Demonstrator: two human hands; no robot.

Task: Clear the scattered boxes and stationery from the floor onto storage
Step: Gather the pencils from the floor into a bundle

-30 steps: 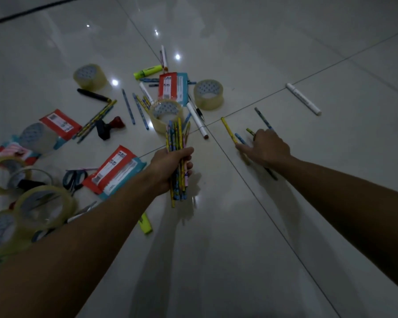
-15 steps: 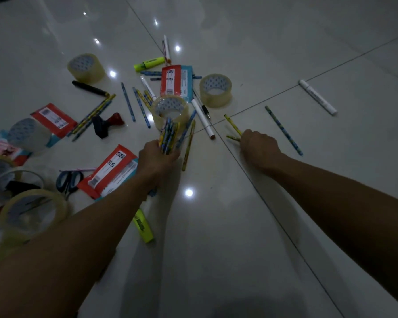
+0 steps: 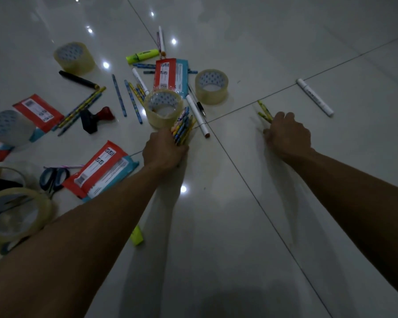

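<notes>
My left hand [image 3: 164,150] grips a bundle of patterned pencils [image 3: 182,126], their tips pointing up toward a tape roll [image 3: 163,109]. My right hand [image 3: 287,134] lies on the floor tile with its fingers curled round a few yellow pencils [image 3: 264,112] that stick out past the knuckles. A white marker [image 3: 314,97] lies beyond my right hand. Red-and-blue packets [image 3: 171,75] [image 3: 102,168] [image 3: 38,112], loose pencils [image 3: 118,95] and a white pen [image 3: 197,115] are scattered on the floor to the left.
More tape rolls [image 3: 211,86] [image 3: 74,57] [image 3: 14,212] [image 3: 8,127] stand about. Scissors [image 3: 53,179], a black-and-red clip [image 3: 94,118], a black marker [image 3: 78,79] and yellow highlighters [image 3: 143,55] [image 3: 137,236] lie on the glossy white tiles. No storage is in view.
My right hand has closed round the yellow pencils and the blue pencil beside it is gone from the floor. My left hand tilted its bundle away and moved up against the tape roll.
</notes>
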